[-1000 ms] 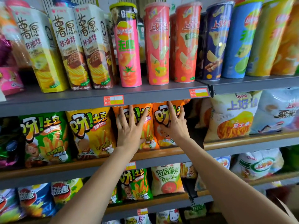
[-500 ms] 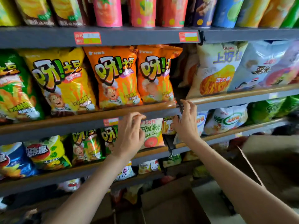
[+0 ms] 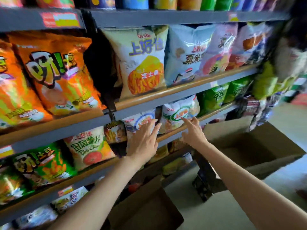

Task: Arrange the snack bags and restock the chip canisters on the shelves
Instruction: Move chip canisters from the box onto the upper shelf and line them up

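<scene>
My left hand [image 3: 143, 138] reaches with straight fingers to a white and blue snack bag [image 3: 138, 119] on the third shelf, its fingertips at the bag's front. My right hand [image 3: 192, 131] stretches out beside it, its index fingertip touching a white bag with a green ring [image 3: 176, 113]. Neither hand holds anything. Orange snack bags [image 3: 54, 75] stand on the shelf above at the left, and a pale yellow bag [image 3: 142, 63] stands to their right. The bottoms of chip canisters [image 3: 136, 2] line the top shelf.
An open cardboard box [image 3: 259, 146] stands on the floor at the right, under my right arm. Another brown box [image 3: 146, 211] sits low in the middle. Green bags [image 3: 214, 97] fill the third shelf further right. A wooden rail [image 3: 182, 87] edges each shelf.
Both hands left the orange bags on the second shelf and dropped to the third shelf, shifting right. The view swung right and down, bringing the open box into sight.
</scene>
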A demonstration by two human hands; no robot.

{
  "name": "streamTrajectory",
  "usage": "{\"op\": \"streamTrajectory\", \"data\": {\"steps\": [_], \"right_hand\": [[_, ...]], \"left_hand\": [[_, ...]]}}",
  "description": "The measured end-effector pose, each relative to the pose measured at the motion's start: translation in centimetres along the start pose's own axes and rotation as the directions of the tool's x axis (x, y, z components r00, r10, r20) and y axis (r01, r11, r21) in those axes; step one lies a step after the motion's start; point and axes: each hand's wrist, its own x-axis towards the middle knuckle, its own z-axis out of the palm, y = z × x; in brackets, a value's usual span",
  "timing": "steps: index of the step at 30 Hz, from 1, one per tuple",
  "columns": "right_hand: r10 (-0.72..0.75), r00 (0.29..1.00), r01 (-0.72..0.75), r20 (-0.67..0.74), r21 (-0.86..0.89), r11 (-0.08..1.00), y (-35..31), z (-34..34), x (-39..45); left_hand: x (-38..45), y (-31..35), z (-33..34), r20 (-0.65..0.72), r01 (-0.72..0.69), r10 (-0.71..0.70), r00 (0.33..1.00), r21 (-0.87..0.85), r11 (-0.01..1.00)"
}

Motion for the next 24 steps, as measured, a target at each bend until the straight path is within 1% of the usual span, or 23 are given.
{"op": "streamTrajectory", "data": {"steps": [2,4,7,8,10,13,17,19,21,22,24], "right_hand": [[-0.059,0.997,0.059,0.057,0.008,0.998,2.1,0.0,4.1],[-0.128,0.98,0.128,0.15,0.012,0.992,3.9,0.1,8.1],[-0.251,0.92,0.259,0.301,0.014,0.966,5.6,0.1,11.7],[-0.29,0.897,0.3,0.332,0.023,0.954,5.7,0.1,12.5],[-0.323,0.872,0.331,0.367,0.042,0.943,5.3,0.1,13.5],[-0.35,0.876,0.358,0.333,0.04,0.933,4.3,0.9,14.4],[-0.395,0.854,0.389,0.338,0.088,0.917,5.6,0.4,14.2],[-0.433,0.846,0.433,0.31,0.073,0.898,7.1,-0.5,14.0],[-0.475,0.842,0.469,0.256,0.087,0.879,9.3,-1.6,13.7],[-0.471,0.851,0.459,0.232,0.105,0.882,10.6,-2.4,13.5],[-0.4,0.896,0.377,0.196,0.143,0.915,13.5,-4.1,13.1]], "left_hand": [[3.1,1.6,2.6,0.011,0.029,-0.029,1.0,0.032,0.999],[6.2,3.2,5.2,0.013,0.068,-0.069,0.998,0.022,0.997],[9.7,4.8,8.6,0.037,0.099,-0.099,0.994,0.013,0.995],[10.6,5.1,9.3,0.054,0.12,-0.12,0.991,0.012,0.993],[11.8,5.3,10.2,0.071,0.149,-0.155,0.985,0.078,0.986],[12.9,4.3,10.5,0.069,0.226,-0.241,0.968,0.18,0.957],[14.0,4.4,11.2,0.131,0.342,-0.37,0.92,0.195,0.919],[14.2,5.3,11.6,0.081,0.323,-0.344,0.935,0.201,0.925],[14.5,6.9,12.6,0.085,0.271,-0.292,0.953,0.198,0.942],[14.9,8.0,13.2,0.091,0.26,-0.28,0.956,0.189,0.947],[15.5,10.7,14.3,0.115,0.221,-0.24,0.964,0.153,0.963]]}}
